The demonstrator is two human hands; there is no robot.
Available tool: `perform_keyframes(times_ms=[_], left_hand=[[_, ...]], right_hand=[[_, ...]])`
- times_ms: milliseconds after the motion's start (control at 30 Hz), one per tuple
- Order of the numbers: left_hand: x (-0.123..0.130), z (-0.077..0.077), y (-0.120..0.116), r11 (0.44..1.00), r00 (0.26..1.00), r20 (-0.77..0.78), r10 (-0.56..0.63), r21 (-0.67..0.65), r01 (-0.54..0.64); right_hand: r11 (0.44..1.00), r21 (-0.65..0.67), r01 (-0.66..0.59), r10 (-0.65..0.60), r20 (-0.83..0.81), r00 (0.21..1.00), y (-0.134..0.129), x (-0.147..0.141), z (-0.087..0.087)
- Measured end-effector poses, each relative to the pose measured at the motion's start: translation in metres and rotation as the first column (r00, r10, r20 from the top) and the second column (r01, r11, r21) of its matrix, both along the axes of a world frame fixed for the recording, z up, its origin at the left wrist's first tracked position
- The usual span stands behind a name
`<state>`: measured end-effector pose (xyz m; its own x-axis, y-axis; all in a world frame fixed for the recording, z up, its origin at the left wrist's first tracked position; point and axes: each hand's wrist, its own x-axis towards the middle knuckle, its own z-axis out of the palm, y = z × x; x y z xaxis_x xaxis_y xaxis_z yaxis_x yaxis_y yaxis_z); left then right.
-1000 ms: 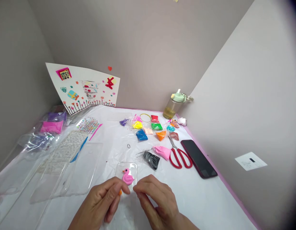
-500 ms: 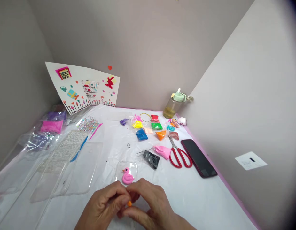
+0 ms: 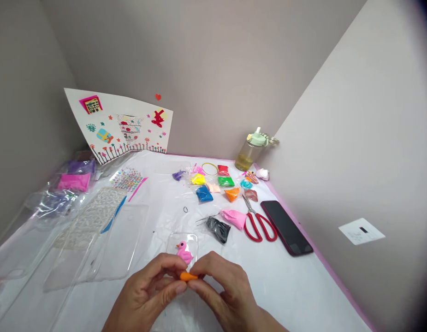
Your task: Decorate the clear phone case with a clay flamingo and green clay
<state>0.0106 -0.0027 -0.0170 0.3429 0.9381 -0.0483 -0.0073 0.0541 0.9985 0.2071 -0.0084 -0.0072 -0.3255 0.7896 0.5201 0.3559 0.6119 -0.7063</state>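
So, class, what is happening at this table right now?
A person is pinching a small orange piece of clay between the fingers of the left hand and the right hand. Just beyond the hands, a pink clay duck sits on a clear phone case. Further back lie coloured clay packets, red scissors and a dark phone on the white table.

Bright clay colours on a white table

Orange clay piece (image 3: 188, 276) near; pink duck (image 3: 184, 251) behind it; red-handled scissors (image 3: 259, 225), black phone (image 3: 286, 228) right; blue (image 3: 204, 194), green (image 3: 226, 181), yellow (image 3: 198, 179) clay packets far.
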Motion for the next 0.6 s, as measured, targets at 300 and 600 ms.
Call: perform_keyframes(times_ms=[300,600], left_hand=[[0.0021,0.0087,0.0016,0.99,0.996,-0.076,0.05,0.133,-0.039],[0.0033,0.0084,0.0027,0.977,0.99,-0.127,0.056,0.21,-0.028]], right_hand=[[0.999,0.011,-0.045,0.045,-0.013,0.999,0.0,-0.0011,0.0036],[0.999,-0.044,-0.006,0.004,-0.048,0.999,0.002,-0.0016,0.0033]])
